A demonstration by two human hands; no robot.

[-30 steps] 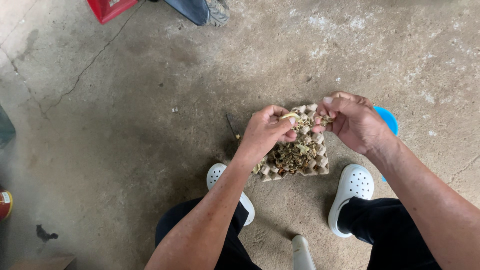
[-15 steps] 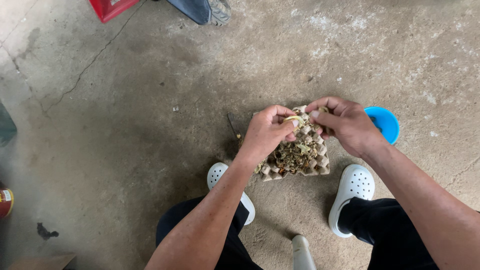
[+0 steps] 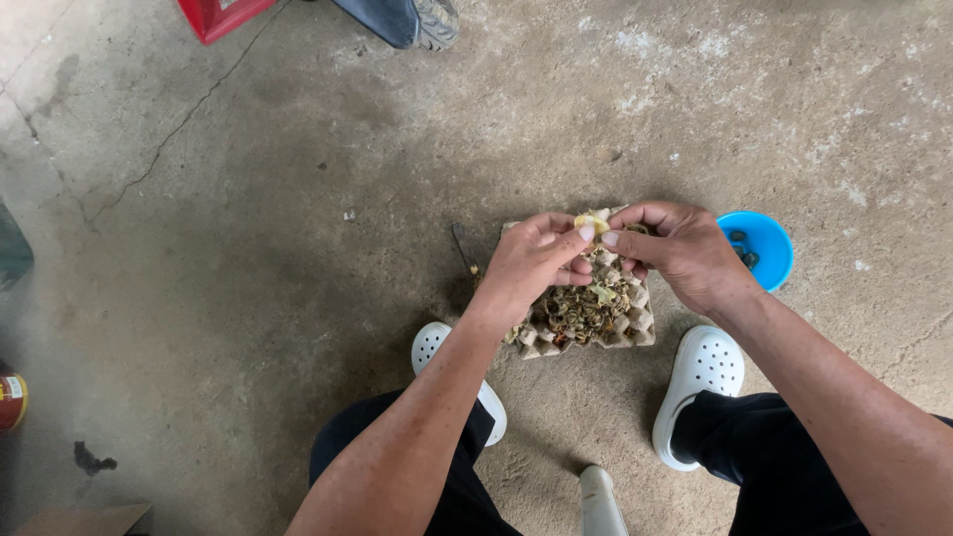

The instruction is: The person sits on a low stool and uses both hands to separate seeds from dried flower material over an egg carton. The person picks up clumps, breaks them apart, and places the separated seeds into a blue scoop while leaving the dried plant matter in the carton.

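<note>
On the concrete floor (image 3: 248, 248), between two white clogs (image 3: 700, 382), lies a cardboard egg tray (image 3: 586, 323) heaped with dry husks, a blue bowl (image 3: 762, 248) just beside it. Above the tray, left hand (image 3: 526, 268) and right hand (image 3: 680, 253) meet, each grip pinched shut on one small yellowish pod (image 3: 592, 222).

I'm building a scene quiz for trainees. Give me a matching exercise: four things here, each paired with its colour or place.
Things:
1. bowl
2. egg tray
3. clogs
4. yellow piece

Descriptions:
A. white, on the feet
B. pinched between both hands' fingers
C. blue, right of the hands
D. brown, heaped with dry scraps

Pairs: 1-C, 2-D, 3-A, 4-B
</note>
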